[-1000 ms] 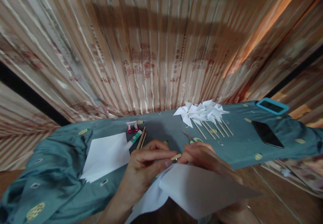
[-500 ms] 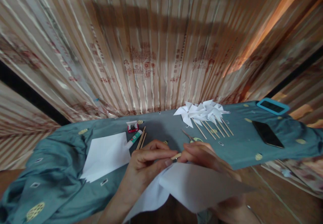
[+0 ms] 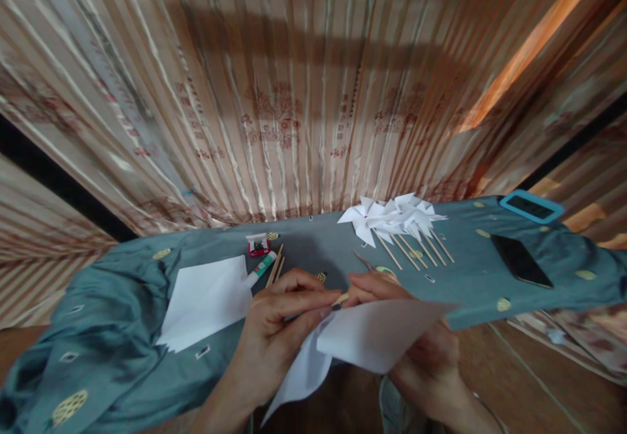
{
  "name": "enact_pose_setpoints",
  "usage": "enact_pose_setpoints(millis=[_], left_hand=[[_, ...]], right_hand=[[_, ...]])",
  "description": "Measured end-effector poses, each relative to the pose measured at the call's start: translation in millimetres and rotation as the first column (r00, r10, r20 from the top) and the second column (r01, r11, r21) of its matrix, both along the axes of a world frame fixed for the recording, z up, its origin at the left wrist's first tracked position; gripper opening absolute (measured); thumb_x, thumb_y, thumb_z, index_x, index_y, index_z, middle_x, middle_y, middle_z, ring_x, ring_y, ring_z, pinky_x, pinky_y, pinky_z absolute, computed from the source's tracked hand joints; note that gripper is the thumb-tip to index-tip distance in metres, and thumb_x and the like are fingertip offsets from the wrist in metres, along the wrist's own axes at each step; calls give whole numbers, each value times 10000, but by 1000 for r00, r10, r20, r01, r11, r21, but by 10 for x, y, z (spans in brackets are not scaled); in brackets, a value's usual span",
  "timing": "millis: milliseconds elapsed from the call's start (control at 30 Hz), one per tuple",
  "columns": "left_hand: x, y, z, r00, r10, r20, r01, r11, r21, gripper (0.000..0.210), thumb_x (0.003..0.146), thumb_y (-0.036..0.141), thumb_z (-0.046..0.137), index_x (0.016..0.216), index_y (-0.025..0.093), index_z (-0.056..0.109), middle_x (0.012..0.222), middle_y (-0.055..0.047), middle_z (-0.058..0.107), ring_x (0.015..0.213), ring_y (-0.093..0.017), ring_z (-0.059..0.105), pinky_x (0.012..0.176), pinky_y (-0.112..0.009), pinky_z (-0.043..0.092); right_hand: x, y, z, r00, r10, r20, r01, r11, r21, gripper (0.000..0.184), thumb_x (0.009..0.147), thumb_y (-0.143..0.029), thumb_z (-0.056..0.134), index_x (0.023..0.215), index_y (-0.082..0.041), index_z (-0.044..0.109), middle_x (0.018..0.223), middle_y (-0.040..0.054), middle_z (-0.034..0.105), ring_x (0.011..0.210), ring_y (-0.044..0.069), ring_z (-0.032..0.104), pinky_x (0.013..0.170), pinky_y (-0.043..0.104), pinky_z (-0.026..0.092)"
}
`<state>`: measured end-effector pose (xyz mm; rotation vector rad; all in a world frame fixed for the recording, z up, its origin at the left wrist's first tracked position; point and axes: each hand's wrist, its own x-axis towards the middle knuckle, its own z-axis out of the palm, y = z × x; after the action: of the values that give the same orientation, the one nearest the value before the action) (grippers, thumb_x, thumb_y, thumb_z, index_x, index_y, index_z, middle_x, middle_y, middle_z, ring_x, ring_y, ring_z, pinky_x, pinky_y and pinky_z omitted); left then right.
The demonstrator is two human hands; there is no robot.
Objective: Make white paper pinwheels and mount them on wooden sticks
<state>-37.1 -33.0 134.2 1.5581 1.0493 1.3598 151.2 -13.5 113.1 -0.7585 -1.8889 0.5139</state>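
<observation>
Between my hands is a white paper pinwheel [image 3: 377, 337] with its blades curled, close in front of me. The pale end of a wooden stick [image 3: 339, 300] shows above it, with a small dark spot where stick and paper meet. My left hand [image 3: 287, 320] pinches the stick's end and the paper edge from the left. From the right, the closed fingers of my right hand [image 3: 369, 288] grip the stick beside the left fingertips. A blade covers part of that hand, and the rest of the stick is hidden.
A teal cloth [image 3: 313, 245] covers the table. Leftward lie white paper sheets [image 3: 208, 300], a glue stick [image 3: 260, 269], loose wooden sticks [image 3: 275, 267] and a small red box [image 3: 258, 245]. Rightward are finished pinwheels [image 3: 392, 217], scissors [image 3: 385, 269], a black phone [image 3: 522, 261] and a blue-framed device [image 3: 531, 206].
The pinwheel has turned, and its right blade now reaches less far to the right. My right hand has shifted slightly left, and more of its lower part and wrist shows.
</observation>
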Motion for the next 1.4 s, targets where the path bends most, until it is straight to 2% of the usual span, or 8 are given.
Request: enact_pose_setpoints(millis=[133,233,367,533,767,1067,1233,1400], left_hand=[[1,71,-136,998,61,-11,-61,998,1,138,802,328,691,890,295,793,770,-65,671,737,-175,612,642,-248,458],[23,152,-339,995,96,40,-92,991,-92,169,745,354,731,868,262,800,780,-64,671,748,-190,606,660,-265,464],[50,222,-655,963,200,180,-145,950,-277,168,638,340,786,730,199,792,793,-63,679,742,-194,609,656,-272,472],[54,217,-873,943,223,245,-110,908,-404,171,572,323,795,667,184,772,724,-46,672,664,-166,586,626,-259,461],[112,233,-1046,975,165,149,-88,901,-424,156,640,319,765,690,172,757,760,-41,708,765,-189,631,705,-264,467],[186,286,-1419,912,289,291,-62,799,-599,240,525,327,815,655,139,742,685,-48,730,723,-232,666,770,-348,509],[216,330,-1497,878,300,373,9,769,-640,271,501,317,803,694,135,747,712,-61,740,707,-230,672,758,-342,510],[163,342,-1530,927,279,251,-50,754,-655,215,518,315,758,628,136,714,616,-33,699,632,-205,634,702,-314,490]], right_hand=[[-52,85,-42,998,-19,-52,21,999,34,294,822,-160,641,1104,-233,674,974,51,751,908,206,702,808,334,577],[-106,202,-156,998,-38,-58,29,989,-148,241,816,-169,620,1032,-218,714,966,53,760,847,196,716,748,299,582],[-166,354,-412,999,26,-40,-41,906,-421,227,815,-238,635,1022,-210,724,929,42,760,782,185,706,678,264,562],[-191,425,-606,996,89,-24,-86,806,-586,222,778,-218,600,950,-188,737,777,20,732,653,153,639,583,235,492],[-134,553,-741,988,146,-47,-138,715,-686,232,744,-257,617,931,-161,714,790,31,726,672,166,635,638,266,490],[-103,703,-1019,972,234,-17,-174,669,-723,210,770,-334,645,850,-150,708,792,38,720,724,184,638,701,286,483],[-76,761,-1049,973,230,-20,-162,620,-768,228,754,-374,673,802,-151,688,707,14,668,638,151,578,614,254,430],[-72,785,-1069,973,229,-39,-171,592,-787,235,739,-379,688,794,-151,684,693,7,643,626,136,539,590,246,398]])
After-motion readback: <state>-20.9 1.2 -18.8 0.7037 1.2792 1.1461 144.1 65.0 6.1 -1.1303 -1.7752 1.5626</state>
